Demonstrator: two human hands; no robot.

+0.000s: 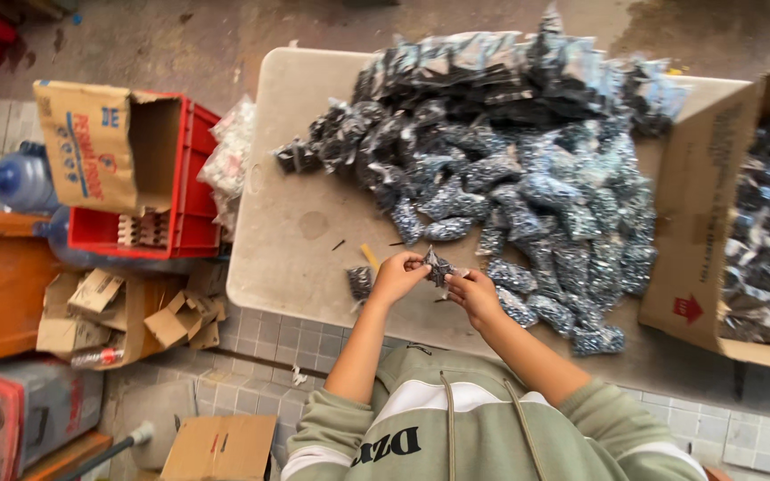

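Observation:
My left hand point(397, 274) and my right hand point(472, 292) meet over the near edge of a beige table point(296, 240). Between their fingers they pinch one small clear bag of dark small parts point(437, 264). A large heap of the same filled bags point(510, 160) covers the middle and right of the table, reaching to just right of my right hand. One single filled bag point(360, 282) lies left of my left hand. A small yellow stick point(370, 257) lies on the table just above my left hand.
An open cardboard box point(697, 223) full of dark bags stands at the right. A red crate point(184, 200) with a cardboard box point(104, 147) in it sits left of the table. Torn cardboard point(126, 316), a water bottle point(20, 178) and clutter lie on the tiled floor.

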